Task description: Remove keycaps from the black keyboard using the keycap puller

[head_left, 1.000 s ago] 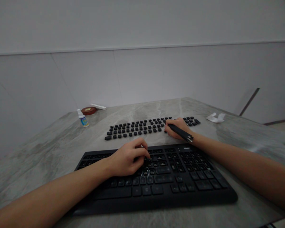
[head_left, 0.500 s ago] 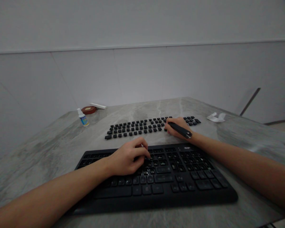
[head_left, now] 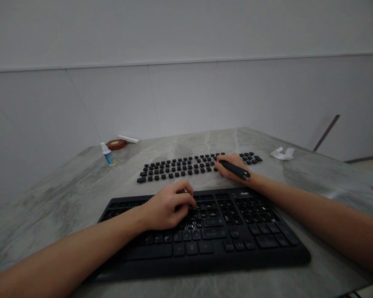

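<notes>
A black keyboard (head_left: pixel 211 258) lies in front of me. Many of its upper keys are off, showing bare sockets, while the lower rows and the space bar are in place. My left hand (head_left: pixel 170 205) rests over its middle, fingers bent and drawn together at the sockets; whether a small part is between the fingertips is hidden. Beyond the keyboard, loose black keycaps (head_left: pixel 177 167) lie in several rows on the table. My right hand (head_left: pixel 231 163) is closed round a black pen-shaped tool (head_left: pixel 235 169) with a metallic end, its fingertips down among the keycaps.
A small spray bottle (head_left: pixel 109 155) with a blue label stands at the back left. Behind it are a reddish-brown object (head_left: pixel 116 144) and a white strip (head_left: pixel 128 139). Crumpled white paper or tissue (head_left: pixel 282 153) lies to the right. A wall (head_left: pixel 183 99) rises behind the grey marbled table (head_left: pixel 65 186).
</notes>
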Available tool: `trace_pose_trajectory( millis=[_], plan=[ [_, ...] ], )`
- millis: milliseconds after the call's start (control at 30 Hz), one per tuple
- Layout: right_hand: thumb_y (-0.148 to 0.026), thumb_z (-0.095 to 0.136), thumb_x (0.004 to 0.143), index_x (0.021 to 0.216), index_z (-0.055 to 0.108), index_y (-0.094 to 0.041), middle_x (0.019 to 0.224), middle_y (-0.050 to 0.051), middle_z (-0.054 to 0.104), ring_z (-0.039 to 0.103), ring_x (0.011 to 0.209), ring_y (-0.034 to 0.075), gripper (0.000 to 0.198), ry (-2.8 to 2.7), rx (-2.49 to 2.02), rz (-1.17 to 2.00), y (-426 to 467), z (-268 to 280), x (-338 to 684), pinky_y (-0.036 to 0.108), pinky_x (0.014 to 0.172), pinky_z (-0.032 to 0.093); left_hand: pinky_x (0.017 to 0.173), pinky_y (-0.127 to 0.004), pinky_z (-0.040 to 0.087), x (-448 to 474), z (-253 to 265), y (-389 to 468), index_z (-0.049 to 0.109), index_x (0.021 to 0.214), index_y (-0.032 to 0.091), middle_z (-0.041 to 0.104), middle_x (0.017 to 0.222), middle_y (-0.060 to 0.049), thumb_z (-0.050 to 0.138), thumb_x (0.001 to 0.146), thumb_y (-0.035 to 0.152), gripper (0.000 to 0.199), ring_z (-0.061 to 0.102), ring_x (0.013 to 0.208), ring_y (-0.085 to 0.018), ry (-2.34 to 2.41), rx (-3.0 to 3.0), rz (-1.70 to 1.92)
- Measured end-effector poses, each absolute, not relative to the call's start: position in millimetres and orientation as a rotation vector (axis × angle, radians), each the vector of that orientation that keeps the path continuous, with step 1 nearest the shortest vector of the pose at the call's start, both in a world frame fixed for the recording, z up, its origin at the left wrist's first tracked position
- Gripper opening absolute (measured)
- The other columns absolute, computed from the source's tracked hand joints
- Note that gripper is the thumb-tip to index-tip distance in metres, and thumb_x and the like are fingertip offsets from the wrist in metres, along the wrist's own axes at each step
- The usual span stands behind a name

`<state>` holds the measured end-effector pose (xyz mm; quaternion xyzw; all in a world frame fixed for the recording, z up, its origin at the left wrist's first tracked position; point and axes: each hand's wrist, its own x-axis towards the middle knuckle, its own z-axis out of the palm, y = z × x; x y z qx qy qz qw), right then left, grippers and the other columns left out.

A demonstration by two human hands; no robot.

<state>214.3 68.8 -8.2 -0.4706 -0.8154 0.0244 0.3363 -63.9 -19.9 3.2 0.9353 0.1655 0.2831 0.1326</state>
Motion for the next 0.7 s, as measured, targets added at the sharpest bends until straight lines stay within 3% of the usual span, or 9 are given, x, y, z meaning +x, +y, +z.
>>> trace_pose_trajectory(
  millis=[700],
  plan=[
    [-0.023, 0.053, 0.083, 0.057, 0.054, -0.023, 0.050, 0.003, 0.062, 0.057, 0.048, 0.017, 0.026, -2.140, -1.233, 0.134, 65.3, -5.1, 213.9, 0.029, 0.053, 0.042, 0.076, -0.029, 0.050, -63.1, 3.6, -19.9, 0.066, 0.095, 0.013, 0.056, 0.099, -0.009, 0.047, 0.084, 0.002, 0.026, 0.056, 0.086, -0.015, 0.493, 2.723, 0.809]
  ],
)
